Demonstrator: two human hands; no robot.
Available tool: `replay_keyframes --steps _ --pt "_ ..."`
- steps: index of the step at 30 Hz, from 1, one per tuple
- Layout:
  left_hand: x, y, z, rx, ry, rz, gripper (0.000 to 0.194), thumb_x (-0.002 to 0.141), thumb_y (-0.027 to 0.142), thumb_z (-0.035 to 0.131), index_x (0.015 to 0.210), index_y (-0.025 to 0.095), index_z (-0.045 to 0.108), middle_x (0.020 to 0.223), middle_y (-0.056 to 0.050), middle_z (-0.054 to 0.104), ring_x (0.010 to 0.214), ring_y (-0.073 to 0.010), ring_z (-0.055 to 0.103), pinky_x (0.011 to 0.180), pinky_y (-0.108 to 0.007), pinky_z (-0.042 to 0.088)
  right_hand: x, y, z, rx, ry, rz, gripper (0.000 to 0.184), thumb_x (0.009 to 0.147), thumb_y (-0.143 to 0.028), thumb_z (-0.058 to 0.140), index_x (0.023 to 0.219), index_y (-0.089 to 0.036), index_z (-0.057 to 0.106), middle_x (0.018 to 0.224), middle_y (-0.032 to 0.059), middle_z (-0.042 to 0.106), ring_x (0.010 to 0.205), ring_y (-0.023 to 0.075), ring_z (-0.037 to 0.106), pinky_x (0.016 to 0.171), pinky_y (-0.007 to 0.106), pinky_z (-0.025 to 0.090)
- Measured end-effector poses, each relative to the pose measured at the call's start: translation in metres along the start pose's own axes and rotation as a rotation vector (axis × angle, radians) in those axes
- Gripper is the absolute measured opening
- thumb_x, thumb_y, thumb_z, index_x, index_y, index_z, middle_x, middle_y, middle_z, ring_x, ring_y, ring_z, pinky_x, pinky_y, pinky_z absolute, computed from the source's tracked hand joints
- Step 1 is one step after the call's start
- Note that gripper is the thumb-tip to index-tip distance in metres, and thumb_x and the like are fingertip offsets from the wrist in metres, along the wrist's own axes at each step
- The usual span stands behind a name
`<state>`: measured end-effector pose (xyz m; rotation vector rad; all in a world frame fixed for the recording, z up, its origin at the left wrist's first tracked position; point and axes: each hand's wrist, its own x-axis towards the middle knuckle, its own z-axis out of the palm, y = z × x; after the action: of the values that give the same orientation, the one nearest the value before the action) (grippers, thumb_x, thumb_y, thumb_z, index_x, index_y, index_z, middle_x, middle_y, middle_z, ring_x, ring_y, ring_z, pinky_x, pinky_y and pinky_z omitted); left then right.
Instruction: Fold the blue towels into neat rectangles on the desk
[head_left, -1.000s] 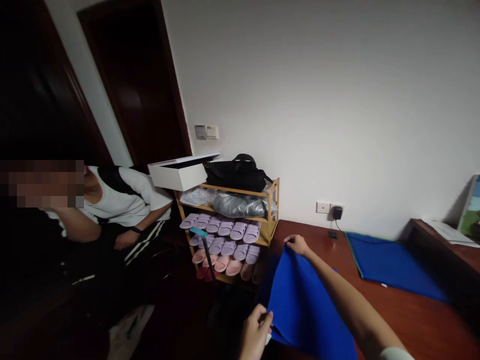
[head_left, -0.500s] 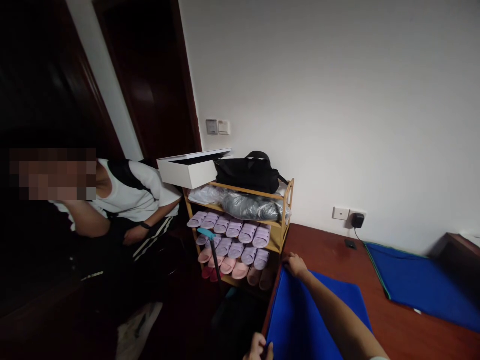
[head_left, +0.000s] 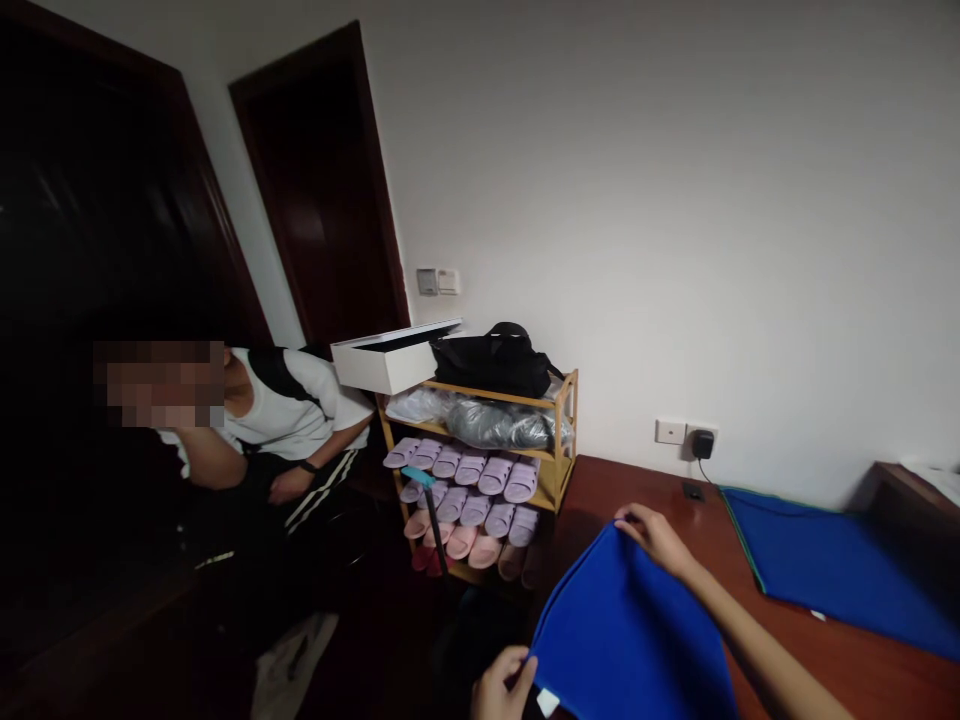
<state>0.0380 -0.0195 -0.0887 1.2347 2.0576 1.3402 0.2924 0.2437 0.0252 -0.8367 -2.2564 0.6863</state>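
A blue cloth with a small white tag is stretched between my two hands above the reddish-brown table. My right hand pinches its far corner between thumb and fingers. Near the bottom of the view, my left hand grips the near left corner, close to the tag. The cloth's left edge runs taut from one hand to the other, and its lower part leaves the frame. On the right of the table lies a second blue cloth with green edging, flat and untouched.
A wooden shoe rack with rows of slippers stands beyond the table. On top are a white box and a black bag. A person sits at the left. A plugged-in adapter is on the wall.
My right hand has lifted the cloth's far corner off the table and moved right. The cloth's left edge is now raised, with its white tag showing. The view has shifted slightly.
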Motion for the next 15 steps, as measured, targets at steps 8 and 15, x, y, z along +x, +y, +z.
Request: replay_keyframes --steps 8,15 --pt "0.031 0.159 -0.027 -0.185 0.028 0.339 0.050 0.085 0.071 0.065 0.099 0.024 0.078 0.100 -0.006 0.083 0.096 -0.0269 0.077 0.088 -0.037 0.064 -0.102 -0.041 -0.166 0.004 0.460 -0.031 0.042 0.090 -0.064 0.067 0.095 -0.023 0.076 0.097 0.0069 0.080 0.091 0.0232 0.075 0.083 0.032 0.061" --pt "0.040 0.254 -0.029 -0.263 0.102 0.486 0.053 0.080 0.073 0.071 0.094 0.023 0.079 0.095 -0.006 0.083 0.090 -0.0261 0.078 0.086 -0.038 0.065 -0.150 -0.077 -0.227 -0.026 0.653 -0.038 0.046 0.086 -0.068 0.070 0.091 -0.023 0.077 0.092 0.0078 0.080 0.088 0.0241 0.076 0.081 0.034 0.063"
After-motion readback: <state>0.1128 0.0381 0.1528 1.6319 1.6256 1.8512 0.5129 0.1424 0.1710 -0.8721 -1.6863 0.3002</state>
